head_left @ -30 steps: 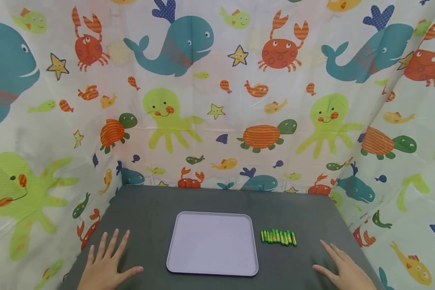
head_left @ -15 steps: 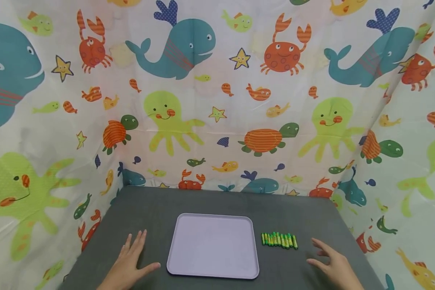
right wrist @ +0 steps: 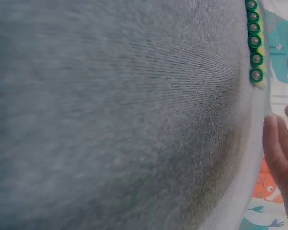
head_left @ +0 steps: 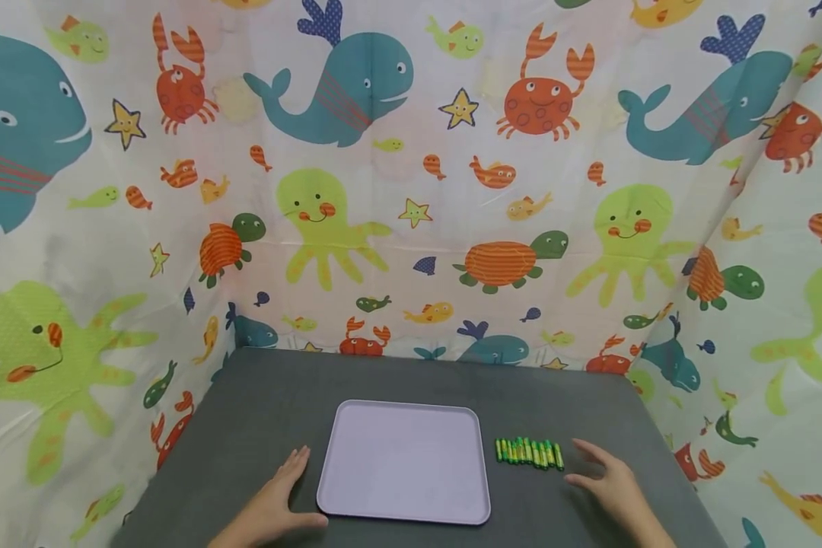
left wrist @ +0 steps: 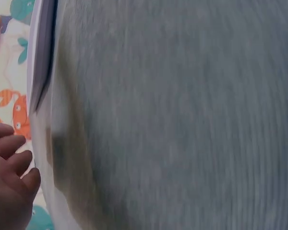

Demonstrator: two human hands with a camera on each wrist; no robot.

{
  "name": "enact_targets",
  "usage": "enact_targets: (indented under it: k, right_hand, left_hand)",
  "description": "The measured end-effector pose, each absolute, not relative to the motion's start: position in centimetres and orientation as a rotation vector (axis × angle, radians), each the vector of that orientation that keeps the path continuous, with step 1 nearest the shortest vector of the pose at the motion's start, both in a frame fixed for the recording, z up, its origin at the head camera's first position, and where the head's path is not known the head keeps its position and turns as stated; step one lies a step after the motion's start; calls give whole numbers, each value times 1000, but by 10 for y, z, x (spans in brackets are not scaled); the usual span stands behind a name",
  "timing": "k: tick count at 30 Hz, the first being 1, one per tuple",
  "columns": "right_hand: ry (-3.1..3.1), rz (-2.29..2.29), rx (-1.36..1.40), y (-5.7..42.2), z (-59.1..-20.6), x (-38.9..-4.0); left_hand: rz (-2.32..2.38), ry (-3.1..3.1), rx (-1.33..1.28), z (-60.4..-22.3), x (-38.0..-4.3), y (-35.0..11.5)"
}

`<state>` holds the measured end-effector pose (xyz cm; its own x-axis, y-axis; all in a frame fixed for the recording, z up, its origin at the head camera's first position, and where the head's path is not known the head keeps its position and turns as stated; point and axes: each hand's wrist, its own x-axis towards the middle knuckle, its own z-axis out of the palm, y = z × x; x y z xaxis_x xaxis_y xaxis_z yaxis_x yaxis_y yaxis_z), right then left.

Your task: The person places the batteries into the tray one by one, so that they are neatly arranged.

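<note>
Low in frame, left hand (head_left: 276, 502) and right hand (head_left: 610, 481) have thumbs and fingers apart; best pinch the rightmost battery (head_left: 559, 457) alone.

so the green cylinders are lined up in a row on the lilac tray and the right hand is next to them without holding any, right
Not quite: the row of green cylinders lies on the dark table, to the right of the lilac tray, as the head view shows. The right hand is indeed next to them, holding none.
</note>
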<state>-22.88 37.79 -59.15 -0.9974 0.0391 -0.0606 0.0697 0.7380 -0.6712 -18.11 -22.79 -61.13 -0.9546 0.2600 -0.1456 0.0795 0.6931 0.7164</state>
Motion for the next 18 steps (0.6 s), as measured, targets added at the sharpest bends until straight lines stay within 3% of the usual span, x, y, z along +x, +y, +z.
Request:
enact_targets:
  k: [18]
  right_hand:
    - [2837,-1023,-6,371,-614,-259]
  left_hand:
    - [1233,2689,356,-634,-189,-211]
